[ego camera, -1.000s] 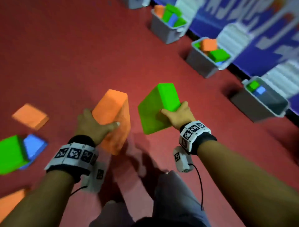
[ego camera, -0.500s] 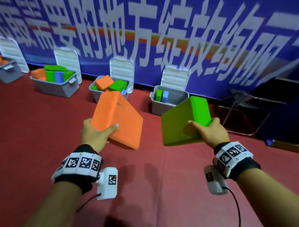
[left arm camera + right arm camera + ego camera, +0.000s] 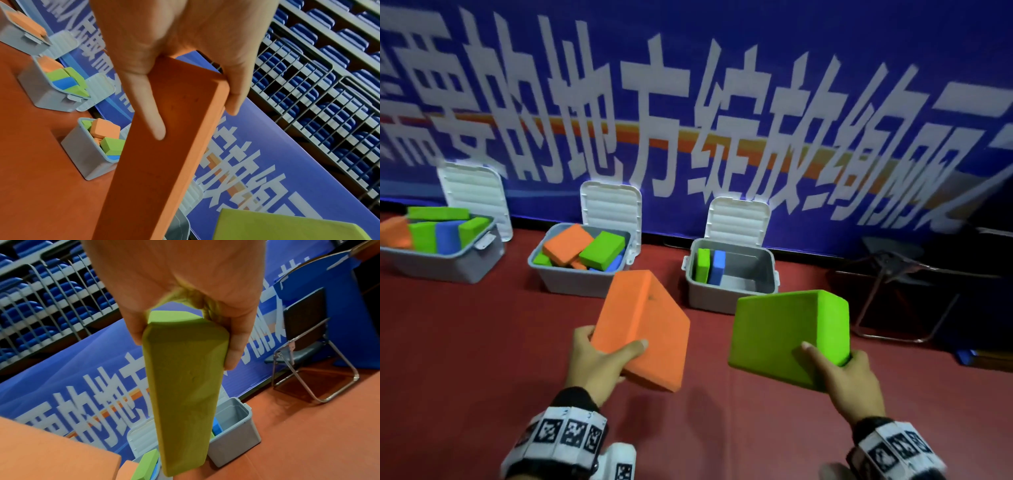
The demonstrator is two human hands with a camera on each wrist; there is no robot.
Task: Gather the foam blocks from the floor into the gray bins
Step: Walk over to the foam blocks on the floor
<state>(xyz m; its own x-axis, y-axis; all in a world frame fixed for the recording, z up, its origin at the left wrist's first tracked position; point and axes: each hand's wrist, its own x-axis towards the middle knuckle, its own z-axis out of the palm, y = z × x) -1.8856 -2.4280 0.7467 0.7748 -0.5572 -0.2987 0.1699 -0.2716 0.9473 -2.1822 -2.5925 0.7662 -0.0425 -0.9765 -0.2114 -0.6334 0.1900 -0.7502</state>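
Carry step, both hands loaded. Left hand [image 3: 599,363] has its grip clamped on the orange foam block [image 3: 643,329]: thumb across the top face, fingers under. Right hand [image 3: 849,380] has its grip clamped on the green foam block [image 3: 787,335] at its near lower corner.

Both blocks are in the air, off the floor [image 3: 465,342], not yet over any bin. Just beyond the two grips sits the right gray bin [image 3: 722,301], lid up, holding only one green and one blue block on edge, with the most room. The middle gray bin [image 3: 571,284], beyond the left grip, looks nearly full.

Next, probably: close in, bring each grip over the right bin's opening, let go. The blocks look broad, so drop them edge-on beside the standing pair.
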